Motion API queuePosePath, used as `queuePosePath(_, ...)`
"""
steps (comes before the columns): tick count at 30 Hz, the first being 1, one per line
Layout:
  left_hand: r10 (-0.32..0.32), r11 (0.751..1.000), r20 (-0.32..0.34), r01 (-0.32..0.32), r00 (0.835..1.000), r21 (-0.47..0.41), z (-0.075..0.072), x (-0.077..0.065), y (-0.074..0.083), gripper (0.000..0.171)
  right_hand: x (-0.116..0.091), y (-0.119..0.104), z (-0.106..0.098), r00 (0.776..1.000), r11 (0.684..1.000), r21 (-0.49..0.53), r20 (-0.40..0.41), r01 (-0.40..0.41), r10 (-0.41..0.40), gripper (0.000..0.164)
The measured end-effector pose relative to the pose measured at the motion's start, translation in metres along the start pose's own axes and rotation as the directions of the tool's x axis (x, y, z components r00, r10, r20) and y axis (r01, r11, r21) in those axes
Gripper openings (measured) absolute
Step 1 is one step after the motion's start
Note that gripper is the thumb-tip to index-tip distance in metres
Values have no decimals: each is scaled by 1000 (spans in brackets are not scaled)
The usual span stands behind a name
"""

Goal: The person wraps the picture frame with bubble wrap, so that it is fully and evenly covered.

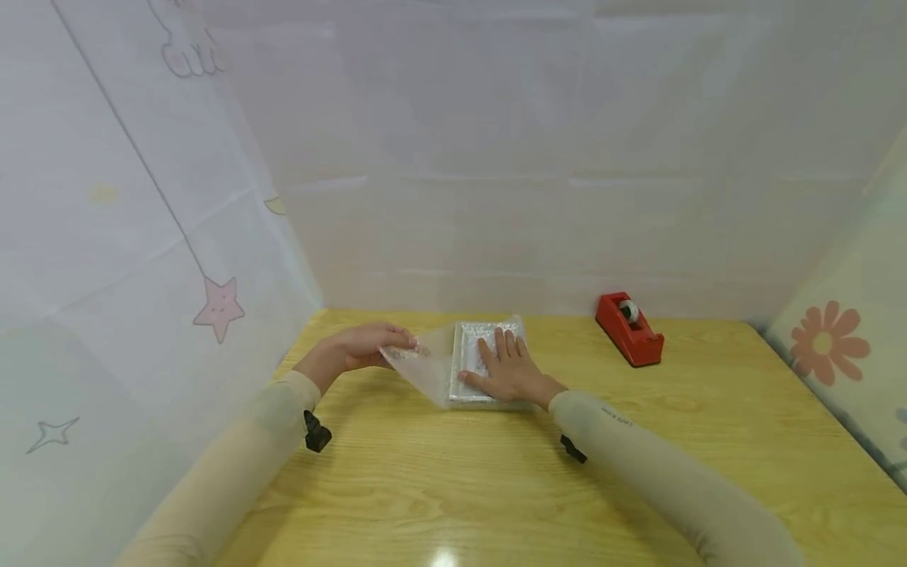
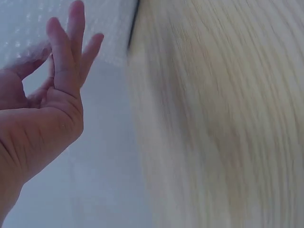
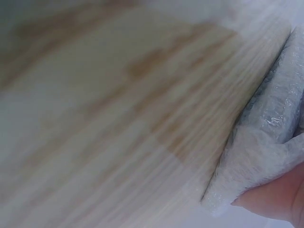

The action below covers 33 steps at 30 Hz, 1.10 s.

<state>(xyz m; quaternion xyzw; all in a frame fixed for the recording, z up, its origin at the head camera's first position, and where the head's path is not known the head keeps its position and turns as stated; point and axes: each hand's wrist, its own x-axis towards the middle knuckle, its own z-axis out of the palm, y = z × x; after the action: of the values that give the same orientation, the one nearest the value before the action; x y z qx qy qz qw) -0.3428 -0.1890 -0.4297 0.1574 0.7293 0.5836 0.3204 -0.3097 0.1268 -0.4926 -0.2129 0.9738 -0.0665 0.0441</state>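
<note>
A flat, rectangular framed object point(image 1: 464, 390) lies on the table, covered in clear bubble wrap point(image 1: 427, 376). On its left, a loose flap of the wrap is lifted, and my left hand point(image 1: 364, 346) pinches its edge between thumb and fingers. The left wrist view shows that hand point(image 2: 52, 102) with the film at its thumb and the other fingers extended. My right hand point(image 1: 506, 374) rests flat on top of the wrapped object, fingers spread. In the right wrist view only part of that hand point(image 3: 280, 197) shows, against crinkled wrap at the object's edge.
A red tape dispenser point(image 1: 629, 335) with a roll of tape stands at the back right of the wood-grain table point(image 1: 397, 488). Pale cloth walls enclose the back point(image 1: 482, 205) and both sides.
</note>
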Motion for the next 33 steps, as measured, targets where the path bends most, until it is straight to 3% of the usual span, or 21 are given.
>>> queuePosePath(5,51,981,-55,-60,997,-184,22,19,-1,23,-2,0,-5,1000,1000,-16,6,-12,12,101)
queuePosePath(10,92,946,-128,-126,988,-299,49,29,-4,23,-1,-1,-5,1000,1000,-28,0,-9,9,99)
queuePosePath(15,103,927,-277,-194,955,-322,75,39,-7,20,2,1,-2,999,999,-19,7,-31,31,101)
queuePosePath(18,128,883,-314,-252,941,-396,93,45,-9,20,5,4,2,999,999,-25,5,-41,41,103)
queuePosePath(22,156,789,-324,-315,933,-528,115,53,-8,25,2,2,0,999,999,-30,-4,-35,35,101)
queuePosePath(25,151,760,-370,-347,917,-550,126,57,-7,25,-2,-1,-4,1000,999,-49,-9,-24,24,96)
queuePosePath(30,141,809,-364,-320,920,-494,132,62,-5,25,-4,-3,-5,1000,997,-72,-8,-18,17,87)
queuePosePath(33,131,844,-361,-295,923,-447,134,65,-4,34,-2,0,-8,1000,1000,3,-16,4,-3,75)
